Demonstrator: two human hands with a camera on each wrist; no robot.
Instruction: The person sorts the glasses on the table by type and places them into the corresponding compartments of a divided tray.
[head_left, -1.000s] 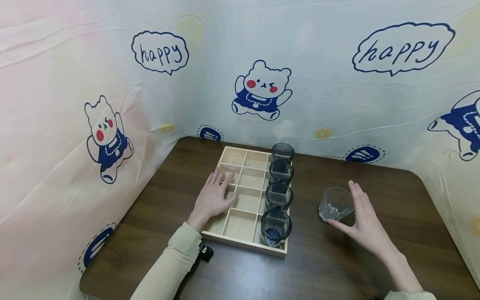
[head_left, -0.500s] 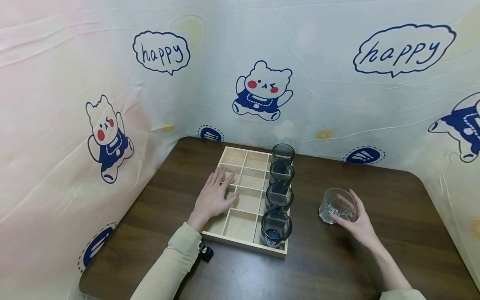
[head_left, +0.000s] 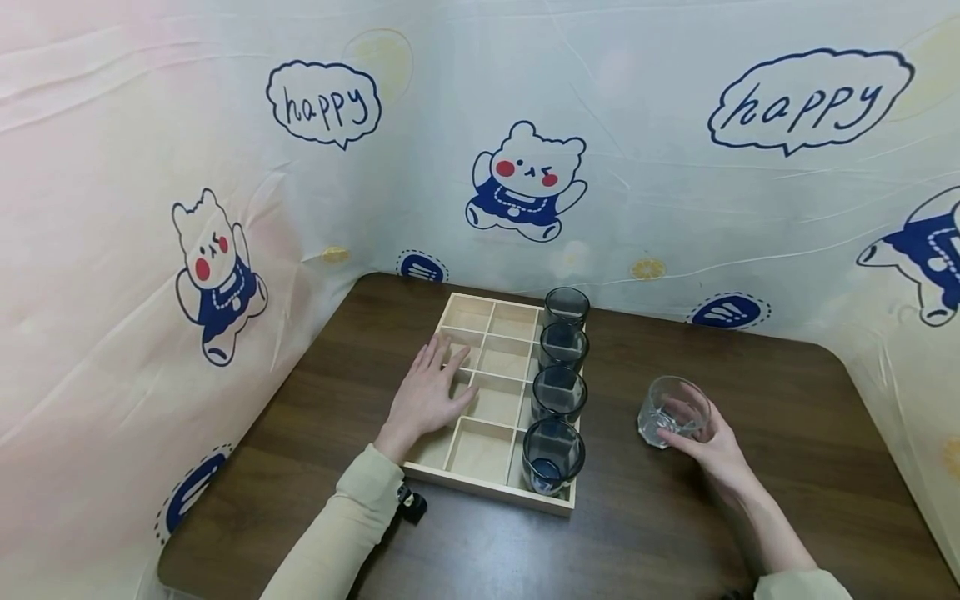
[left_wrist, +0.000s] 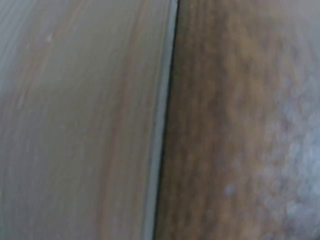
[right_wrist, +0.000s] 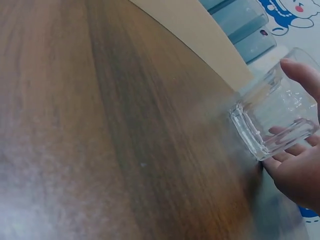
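Observation:
My right hand (head_left: 723, 457) grips a clear glass tumbler (head_left: 654, 415) on the right half of the table, thumb on the near side. In the right wrist view, the thumb lies along the side of the tumbler (right_wrist: 270, 110) and the other fingers show behind and below it. With its fingers spread, my left hand (head_left: 426, 402) rests over the left column of a light wooden compartment tray (head_left: 487, 489), hiding some of its cells. Several smoky dark glasses, the nearest one (head_left: 551, 467) at the front corner, stand upright in the tray's right column.
The brown wooden table (head_left: 622, 542) carries the tray at its middle and the clear tumbler to the right. A printed cloth (head_left: 645, 200) hangs around the back and sides. Close up, the left wrist view has the tray's pale side wall (left_wrist: 75, 125) against the table.
My right hand has moved in from the clear tumbler's right side, and its fingers and thumb have closed around it. The left hand and tray have stayed in place.

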